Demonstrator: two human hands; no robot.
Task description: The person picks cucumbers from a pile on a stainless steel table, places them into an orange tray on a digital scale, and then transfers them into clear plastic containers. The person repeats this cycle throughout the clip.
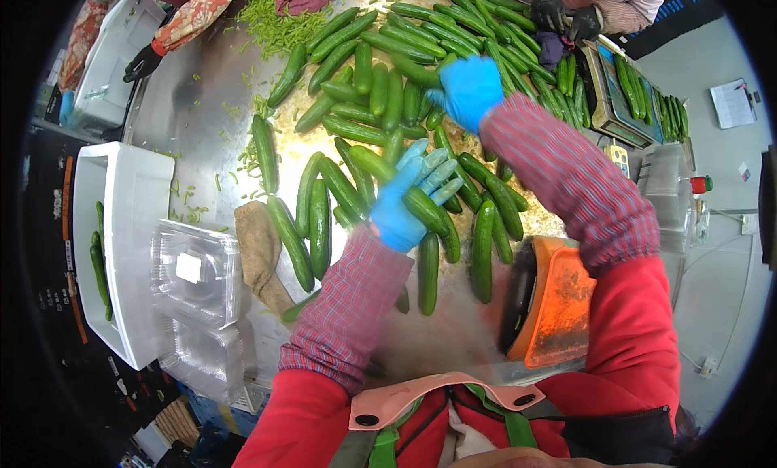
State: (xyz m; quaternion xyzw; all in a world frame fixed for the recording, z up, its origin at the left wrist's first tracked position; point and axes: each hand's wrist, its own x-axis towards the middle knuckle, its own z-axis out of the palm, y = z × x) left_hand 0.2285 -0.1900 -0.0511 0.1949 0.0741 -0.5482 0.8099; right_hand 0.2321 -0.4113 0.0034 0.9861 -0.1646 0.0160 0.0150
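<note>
My left hand (397, 216), in a blue glove, is palm up around a green cucumber (427, 210), with the thumb across it. Cucumber shows on both sides of the thumb; I cannot tell whether it is one piece or two. Further up and to the right, my gloved right hand (471, 93) grips the end of another cucumber (416, 73), blurred, above the pile. Many cucumbers lie loose under and around both hands on the metal table (197, 125). One cucumber (428, 273) lies just below my left hand.
Left stand a white foam box (142, 195), clear plastic clamshells (200, 273) and a brown cloth (258, 243). An orange plastic scoop-like container (558, 304) is near my right arm. A scale (628, 94) bears cucumbers. Co-workers' gloved hands (142, 64) are across the table, beside green trimmings (267, 18).
</note>
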